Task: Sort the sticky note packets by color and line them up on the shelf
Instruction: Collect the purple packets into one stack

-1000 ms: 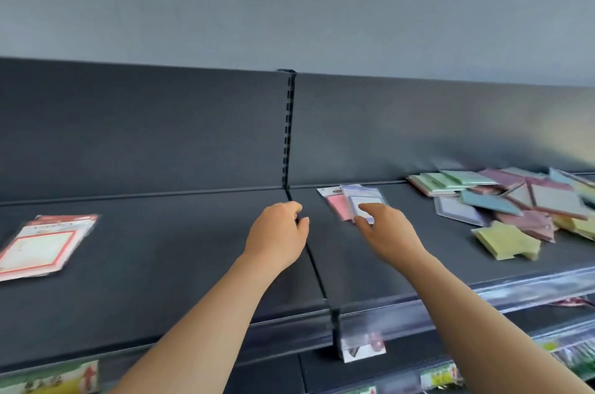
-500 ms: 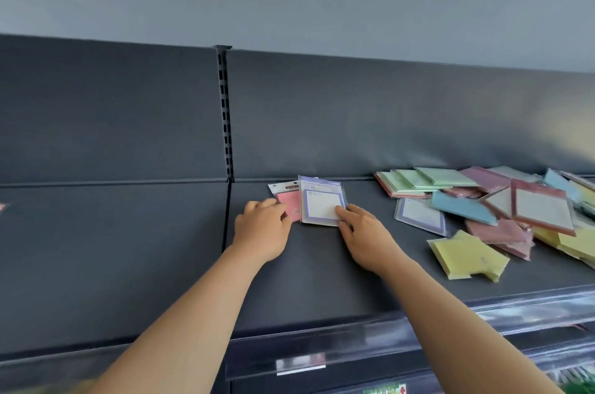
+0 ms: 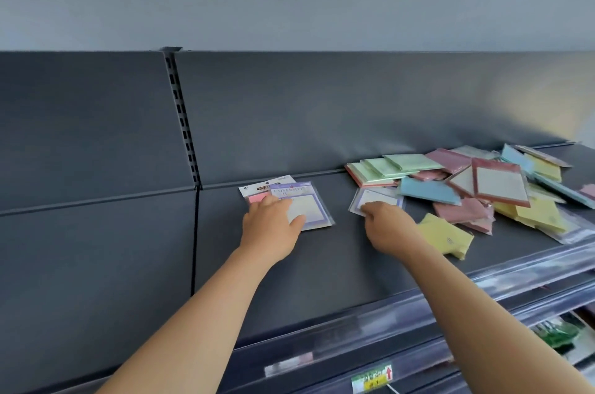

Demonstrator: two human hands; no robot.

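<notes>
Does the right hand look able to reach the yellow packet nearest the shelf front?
Probably yes. The yellow packet lies uncovered just beside the right hand, which touches a purple-edged packet; nothing stands between them.

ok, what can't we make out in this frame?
Head view:
- pink packet: mostly under the purple-bordered packet and left hand.
- right hand: fingertips hidden behind its knuckles; grip on the second purple packet unclear.
- mixed pile: cut by right edge, lower packets buried.
- shelf-edge label: text blurred.
</notes>
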